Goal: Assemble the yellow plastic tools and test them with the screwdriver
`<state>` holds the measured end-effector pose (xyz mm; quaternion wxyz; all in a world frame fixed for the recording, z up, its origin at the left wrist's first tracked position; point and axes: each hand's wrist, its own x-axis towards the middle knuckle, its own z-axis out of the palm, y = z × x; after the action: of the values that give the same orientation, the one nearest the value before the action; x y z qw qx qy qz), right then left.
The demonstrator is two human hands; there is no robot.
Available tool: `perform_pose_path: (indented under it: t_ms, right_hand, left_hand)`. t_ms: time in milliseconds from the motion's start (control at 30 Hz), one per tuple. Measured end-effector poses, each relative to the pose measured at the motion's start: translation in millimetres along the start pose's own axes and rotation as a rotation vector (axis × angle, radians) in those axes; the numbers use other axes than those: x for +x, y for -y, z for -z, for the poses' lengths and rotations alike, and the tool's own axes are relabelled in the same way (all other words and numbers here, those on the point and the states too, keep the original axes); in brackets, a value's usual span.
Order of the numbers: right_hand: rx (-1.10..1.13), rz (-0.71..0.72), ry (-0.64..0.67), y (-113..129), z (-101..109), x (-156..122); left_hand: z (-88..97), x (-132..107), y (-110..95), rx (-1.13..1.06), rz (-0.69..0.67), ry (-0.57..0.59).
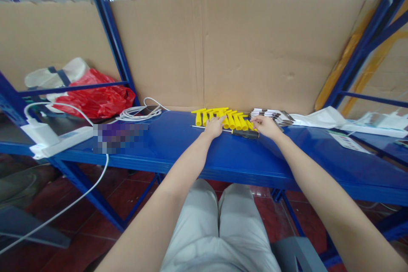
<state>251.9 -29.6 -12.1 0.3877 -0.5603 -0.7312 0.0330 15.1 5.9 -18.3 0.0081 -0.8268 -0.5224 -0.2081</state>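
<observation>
Several yellow plastic pieces (237,123), each a round tube with a narrow flat tail, form a row on the blue shelf top (178,136) against the cardboard. My left hand (214,127) lies at the left-middle of this row, fingers stretched over the pieces and partly covering them. At the right end, my right hand (266,126) pinches a yellow piece (251,126) between thumb and fingertips. In front of the row lies a screwdriver (248,134) with a black handle, its shaft pointing left and passing by my left hand.
A stack of white and dark printed packets (270,114) sits behind my right hand. A white bag (318,117) lies further right. To the left are a coiled white cable (138,113), a power strip (68,140) and a red plastic bag (98,95). Cardboard (255,51) closes the back.
</observation>
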Motion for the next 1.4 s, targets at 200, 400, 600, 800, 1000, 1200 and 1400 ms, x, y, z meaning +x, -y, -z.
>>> perform_pose_path:
  t_ms: [200, 400, 600, 800, 1000, 1200, 1400]
  right_hand:
    - [0.003, -0.029, 0.01, 2.0, -0.3, 0.1]
    - [0.02, -0.011, 0.011, -0.2, -1.2, 0.3]
    - [0.029, 0.007, 0.004, -1.5, -1.5, 0.0]
    - [0.021, -0.025, 0.008, 1.5, -0.8, -0.4]
    - [0.033, -0.048, 0.012, 5.1, 0.1, -1.0]
    - [0.112, -0.117, -0.047, 2.6, -1.7, 1.2]
    - [0.495, -0.27, -0.212, 8.0, -4.0, 5.8]
  left_hand:
    - [1.2, 0.4, -1.6, 0.026, -0.012, 0.017]
    - [-0.5, 0.9, -2.2, 0.058, -0.02, 0.015]
    - [-2.8, 2.4, -0.6, 0.017, -0.019, -0.01]
    - [-1.6, 4.9, 1.5, -0.072, 0.023, -0.037]
    - [3.3, 5.5, 1.1, -0.22, 0.109, -0.148]
    - [5.1, 4.4, -6.7, -0.389, -0.011, -0.26]
    - [3.3, -4.3, -26.6, -0.492, -0.332, -0.209]
